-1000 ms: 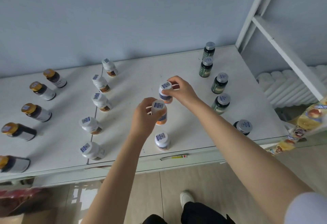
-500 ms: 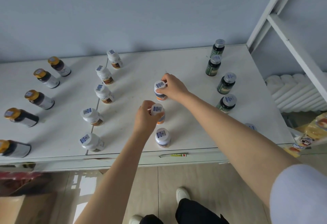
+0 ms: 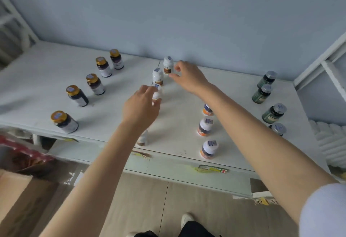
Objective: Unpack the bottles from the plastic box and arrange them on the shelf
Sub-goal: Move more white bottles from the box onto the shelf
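Four rows of bottles stand on a wide white shelf (image 3: 46,79) that runs along a pale blue wall (image 3: 168,12), every bottle upright with its long axis vertical and its cap pointing up, though the wide lens makes them seem to lean outward. A white metal frame (image 3: 318,62) rises at the shelf's right end. Below the shelf edge lie a tan tiled floor (image 3: 149,208), a brown cardboard box (image 3: 16,195) at lower left, and one white shoe (image 3: 187,220) of the person. Two bare forearms reach up from the bottom of the view across the shelf. The right hand (image 3: 189,76) hovers near the wall with thumb and fingers loosely spread, just beside the farthest white bottle (image 3: 168,65) without clearly gripping it. The left hand (image 3: 140,107) has its fingers curled around a small white bottle (image 3: 156,94) in the same row; motion blur hides whether the fingers press on it, so I cannot tell. A second white bottle (image 3: 157,76) stands between those two, and a blurred white bottle (image 3: 143,138) shows behind the left forearm near the front edge. Five dark bottles with gold caps (image 3: 74,95) line the left side in a diagonal row. Three orange-banded white bottles (image 3: 206,126) stand in a row under the right forearm, which crosses over the farthest of them. Four dark green bottles with grey caps (image 3: 262,93) line the right side.
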